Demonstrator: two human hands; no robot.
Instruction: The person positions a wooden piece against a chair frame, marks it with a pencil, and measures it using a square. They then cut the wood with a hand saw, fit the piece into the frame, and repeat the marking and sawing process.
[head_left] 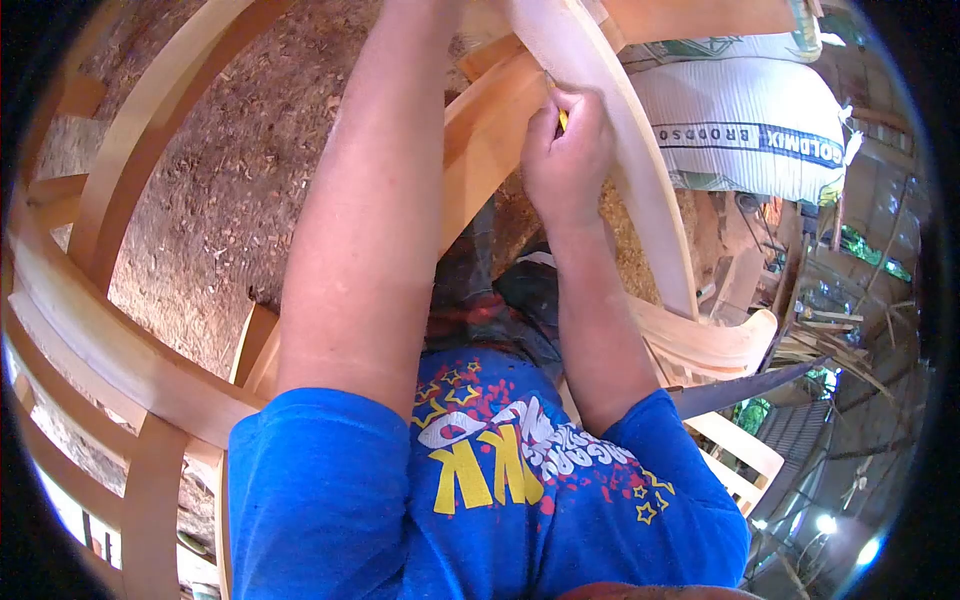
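Observation:
My right hand (572, 145) is closed round a yellow pencil (563, 119), with its tip side at the edge of a curved, pale wooden piece (640, 165). A broader brown wooden board (495, 125) passes beneath that hand. My left arm reaches up to the top edge of the view, and my left hand lies beyond the frame, so what it touches is hidden.
Curved wooden frames with slats (150, 375) stand at the left. White printed sacks (745, 120) lie at the upper right. A saw blade (745, 388) and a scroll-ended wooden part (725, 345) are right of my body. Shavings cover the ground (225, 170).

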